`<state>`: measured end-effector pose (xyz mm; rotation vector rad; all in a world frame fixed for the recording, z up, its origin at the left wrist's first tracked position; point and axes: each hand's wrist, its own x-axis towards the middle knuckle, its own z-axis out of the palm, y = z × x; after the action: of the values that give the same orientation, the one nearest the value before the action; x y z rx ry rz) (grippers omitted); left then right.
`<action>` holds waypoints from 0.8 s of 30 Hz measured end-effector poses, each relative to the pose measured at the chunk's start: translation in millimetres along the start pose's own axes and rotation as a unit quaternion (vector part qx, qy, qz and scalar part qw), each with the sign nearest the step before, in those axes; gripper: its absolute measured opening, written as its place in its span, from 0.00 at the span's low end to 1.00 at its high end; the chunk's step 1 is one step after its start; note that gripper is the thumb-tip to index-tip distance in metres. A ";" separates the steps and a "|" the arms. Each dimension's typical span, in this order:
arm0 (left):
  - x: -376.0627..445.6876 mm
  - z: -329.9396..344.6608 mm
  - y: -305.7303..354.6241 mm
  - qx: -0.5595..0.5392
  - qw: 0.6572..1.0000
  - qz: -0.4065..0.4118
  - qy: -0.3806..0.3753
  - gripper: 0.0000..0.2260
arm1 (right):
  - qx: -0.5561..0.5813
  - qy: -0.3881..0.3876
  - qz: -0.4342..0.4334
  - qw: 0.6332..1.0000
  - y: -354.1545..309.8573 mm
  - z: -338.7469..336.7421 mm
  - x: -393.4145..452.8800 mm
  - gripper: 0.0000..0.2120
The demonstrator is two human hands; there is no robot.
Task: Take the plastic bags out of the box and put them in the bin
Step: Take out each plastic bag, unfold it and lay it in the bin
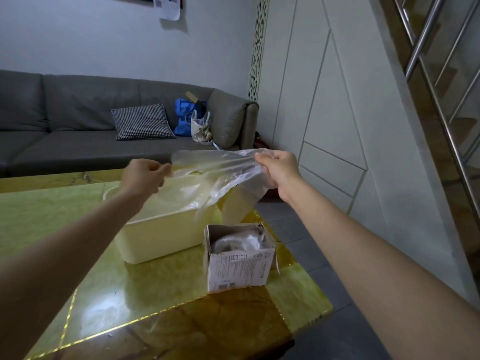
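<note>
A clear plastic bag (215, 172) is stretched in the air between my two hands, above the cream rectangular bin (166, 235). My left hand (144, 176) pinches the bag's left edge. My right hand (279, 168) grips its right end, bunched in the fist. The bag's lower part hangs into the bin's opening. In front of the bin, to its right, stands a small white cardboard box (240, 266), open at the top, with more clear plastic bags (237, 242) crumpled inside.
Bin and box stand on a glossy green and brown table (145, 307), its right edge next to grey floor tiles. A grey sofa (78, 131) with a checked cushion and bags lies behind. White wall panels and a stair rail are on the right.
</note>
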<state>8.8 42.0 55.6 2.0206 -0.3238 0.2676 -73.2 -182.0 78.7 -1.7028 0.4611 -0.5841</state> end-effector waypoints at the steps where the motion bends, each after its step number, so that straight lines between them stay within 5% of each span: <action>1: 4.2 -5.6 -3.8 0.015 1.000 0.000 0.023 0.12 | -0.025 0.022 -0.019 0.999 0.4 1.7 4.4 0.06; 3: 10.9 -10.4 -3.3 -0.007 1.000 0.016 0.006 0.17 | -0.111 0.028 -0.092 0.989 -1.7 12.1 8.1 0.11; 7: 7.6 2.9 16.7 -0.035 0.980 0.045 -0.192 0.37 | -0.188 -0.107 -0.253 0.943 -19.7 56.0 -7.1 0.08; 9: 11.3 4.9 13.4 -0.073 0.964 0.015 -0.257 0.37 | -0.208 -0.177 -0.299 0.914 -30.3 81.4 -15.6 0.03; 12: 19.4 -13.4 -4.7 -0.131 0.943 -0.049 -0.303 0.42 | -0.197 -0.188 -0.344 0.899 -43.5 108.3 -15.0 0.14; 14: 28.4 -24.8 -17.9 -0.135 0.957 -0.070 -0.246 0.42 | -0.151 -0.161 -0.342 0.913 -48.5 122.1 -5.6 0.07; 17: 47.6 -35.8 -35.3 -0.157 0.986 -0.055 -0.001 0.21 | -0.058 -0.084 -0.274 0.956 -41.1 133.8 20.5 0.12; 19: 58.9 -41.4 -44.2 -0.131 0.987 -0.023 0.090 0.15 | -0.038 -0.039 -0.199 0.979 -22.2 140.2 39.0 0.13; 22: 63.1 -36.9 -51.4 -0.014 0.995 0.069 0.076 0.14 | -0.090 -0.059 -0.085 0.991 15.4 148.4 54.4 0.13; 24: 62.8 -26.2 -58.0 0.080 0.989 0.127 -0.009 0.15 | -0.133 -0.084 -0.056 0.986 35.9 152.6 55.6 0.13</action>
<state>86.3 83.7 39.5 2.1402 -0.5894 0.4466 64.0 -103.5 27.0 -2.0250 0.3339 -0.4689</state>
